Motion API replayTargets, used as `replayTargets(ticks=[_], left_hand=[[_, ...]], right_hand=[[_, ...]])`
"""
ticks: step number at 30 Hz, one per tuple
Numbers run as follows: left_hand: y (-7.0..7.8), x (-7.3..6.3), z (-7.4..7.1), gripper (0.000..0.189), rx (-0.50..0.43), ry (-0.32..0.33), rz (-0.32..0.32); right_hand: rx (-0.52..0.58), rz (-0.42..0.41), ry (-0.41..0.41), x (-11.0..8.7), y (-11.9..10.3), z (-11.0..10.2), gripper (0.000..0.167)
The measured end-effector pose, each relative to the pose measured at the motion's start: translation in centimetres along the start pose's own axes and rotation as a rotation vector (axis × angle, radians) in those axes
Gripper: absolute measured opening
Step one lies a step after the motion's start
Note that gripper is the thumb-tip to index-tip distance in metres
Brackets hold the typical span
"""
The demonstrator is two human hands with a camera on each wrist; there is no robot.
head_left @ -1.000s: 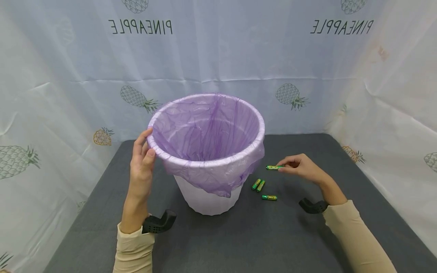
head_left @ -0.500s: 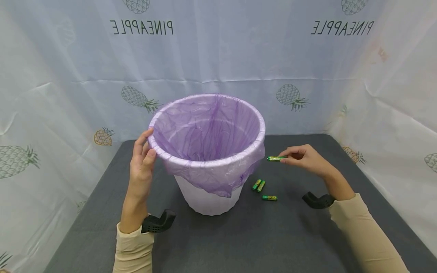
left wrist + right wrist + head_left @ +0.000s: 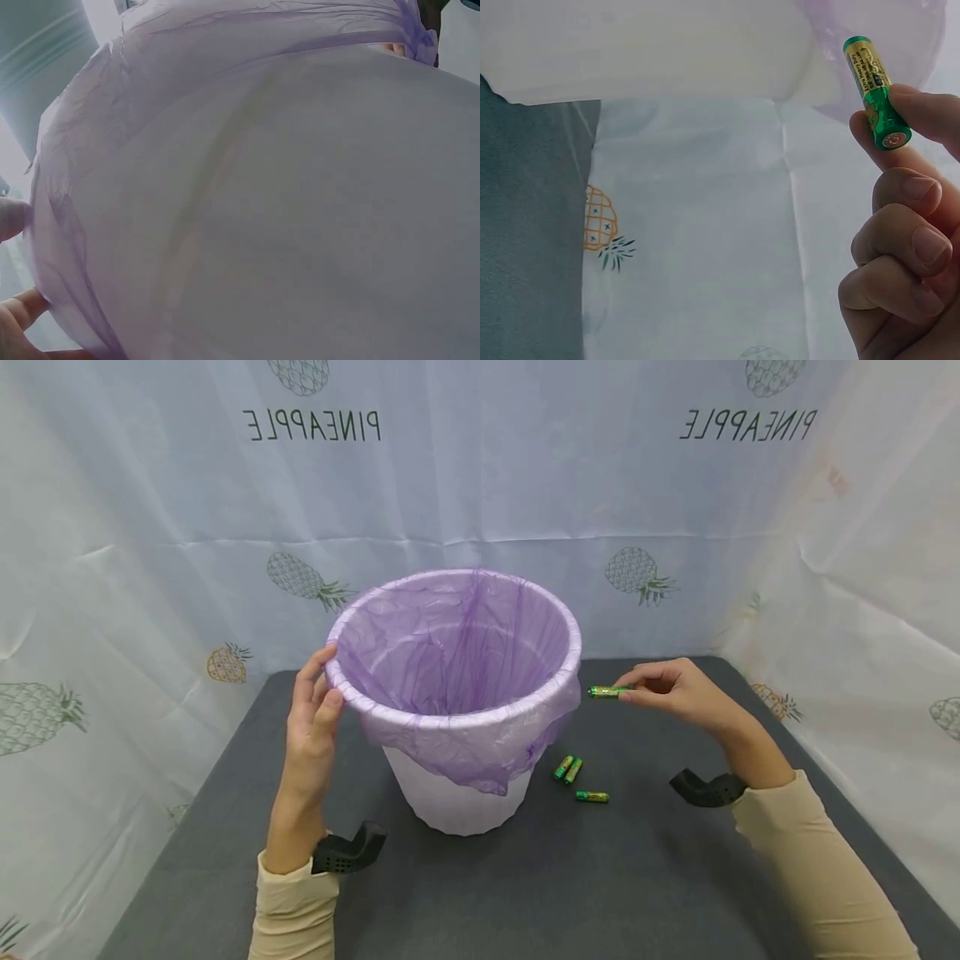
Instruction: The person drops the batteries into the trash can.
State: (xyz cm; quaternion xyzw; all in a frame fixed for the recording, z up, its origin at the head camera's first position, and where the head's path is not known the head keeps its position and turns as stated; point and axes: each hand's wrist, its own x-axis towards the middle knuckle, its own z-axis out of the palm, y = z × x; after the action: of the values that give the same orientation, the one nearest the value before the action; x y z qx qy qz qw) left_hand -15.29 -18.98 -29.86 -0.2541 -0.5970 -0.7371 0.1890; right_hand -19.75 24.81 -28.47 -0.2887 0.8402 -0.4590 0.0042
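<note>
A white trash bin (image 3: pixel 457 806) stands on the dark table, lined with a purple plastic bag (image 3: pixel 480 756) folded over its rim. My left hand (image 3: pixel 309 735) rests fingertips and thumb against the bin's outer left rim, over the bag. To the right of the bin, above the table, my right hand (image 3: pixel 678 693) pinches a green and gold battery (image 3: pixel 602 692) between thumb and index finger. Its other fingers curl into the palm in the right wrist view. Three similar batteries lie below: two side by side, one battery (image 3: pixel 563 767) next to another battery (image 3: pixel 573 770), and a separate battery (image 3: pixel 592 796).
Behind and at both sides hang pale curtains (image 3: pixel 487 477) printed with pineapples. The dark tabletop (image 3: pixel 495 893) extends in front of the bin. Each wrist carries a black camera mount, one mount (image 3: pixel 348 847) at the left and another mount (image 3: pixel 708 788) at the right.
My right hand has lifted the pinched battery higher off the table, shifting slightly right. My left hand, the bin and the three lying batteries stay in place.
</note>
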Motion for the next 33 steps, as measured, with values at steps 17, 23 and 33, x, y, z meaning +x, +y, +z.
replayTargets(ticks=[17, 23, 33], left_hand=[[-0.3, 0.0, -0.1, 0.047, 0.018, 0.039, -0.045], [-0.2, 0.0, -0.1, 0.047, 0.017, 0.03, -0.039], [-0.2, -0.1, -0.1, 0.048, 0.026, 0.034, -0.043]], right_hand=[[0.026, -0.104, 0.041, 1.4, -3.1, -1.2, 0.018], [0.053, -0.147, 0.062, 1.7, -3.8, -1.5, 0.022], [0.117, -0.201, 0.114, 2.1, -4.8, -1.6, 0.025]])
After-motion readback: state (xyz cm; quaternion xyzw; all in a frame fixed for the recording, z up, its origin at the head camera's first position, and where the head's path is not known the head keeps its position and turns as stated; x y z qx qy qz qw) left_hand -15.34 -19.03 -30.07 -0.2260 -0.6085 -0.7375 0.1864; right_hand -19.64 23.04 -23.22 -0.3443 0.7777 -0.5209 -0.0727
